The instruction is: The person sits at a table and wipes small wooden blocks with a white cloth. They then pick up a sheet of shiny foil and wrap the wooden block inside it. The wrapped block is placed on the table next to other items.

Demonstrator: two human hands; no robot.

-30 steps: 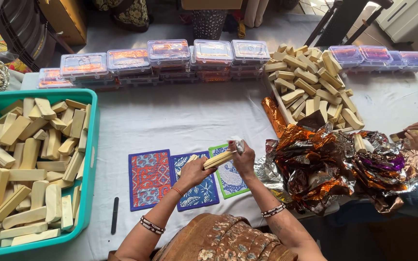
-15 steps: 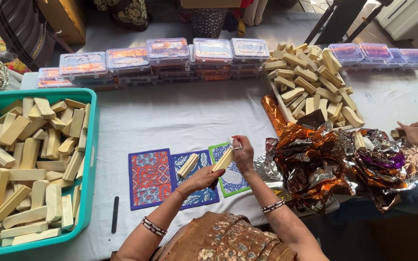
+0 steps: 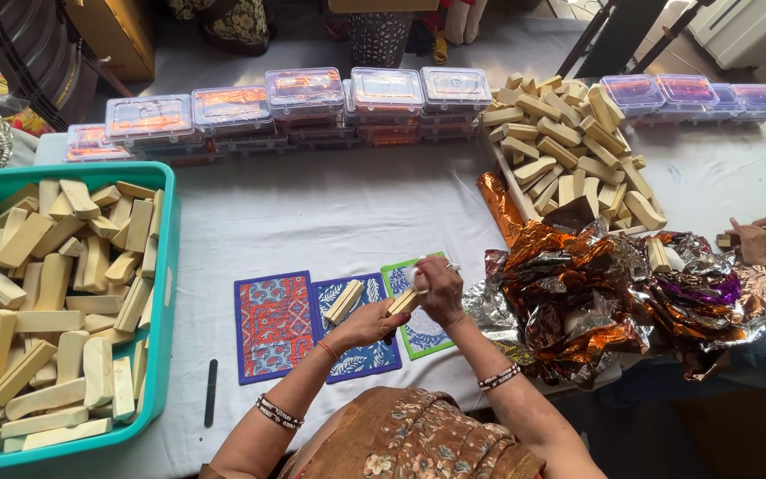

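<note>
My right hand grips the upper end of a cream bar above the patterned mats, with a small white bit showing at its fingertips. My left hand holds the bar's lower end from below. A second cream bar lies loose on the blue mat. To the left of it is a red mat. To the right a green-edged mat is partly under my hands.
A teal tub with several cream bars fills the left. A heap of crumpled foil lies right of the mats, a tray of bars behind it. Clear lidded boxes line the far edge. Another person's hands work at the right. A black stick lies near the front edge.
One of the bars my hands held together now lies on the blue mat. My left hand dropped lower, then came back up to the remaining bar.
</note>
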